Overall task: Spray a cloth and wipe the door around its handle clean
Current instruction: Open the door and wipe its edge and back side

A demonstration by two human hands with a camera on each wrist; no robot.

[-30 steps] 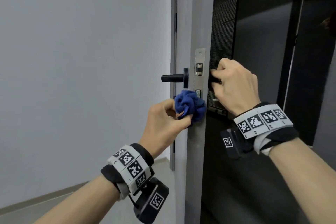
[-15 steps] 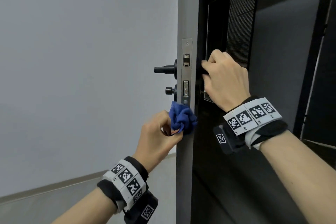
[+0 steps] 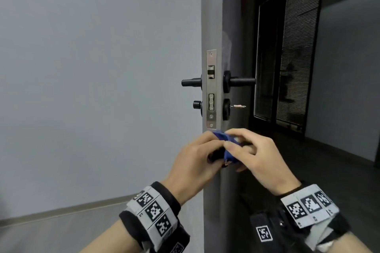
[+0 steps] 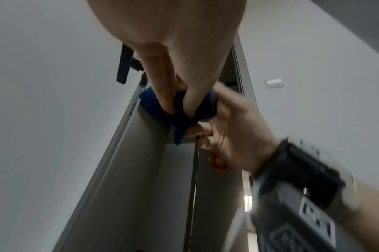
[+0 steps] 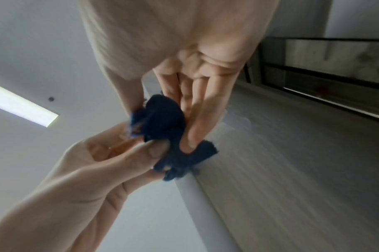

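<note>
Both hands, left hand (image 3: 197, 158) and right hand (image 3: 255, 156), pinch a crumpled fuzzy blue cloth (image 3: 227, 150) below the metal latch plate (image 3: 211, 88).

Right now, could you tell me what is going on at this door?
A person is cleaning the open door. Both hands meet at its edge, just below the lock plate: the left hand and the right hand each pinch the bunched blue cloth. Neither hand is on the black handles. A key sits in the lock.
</note>
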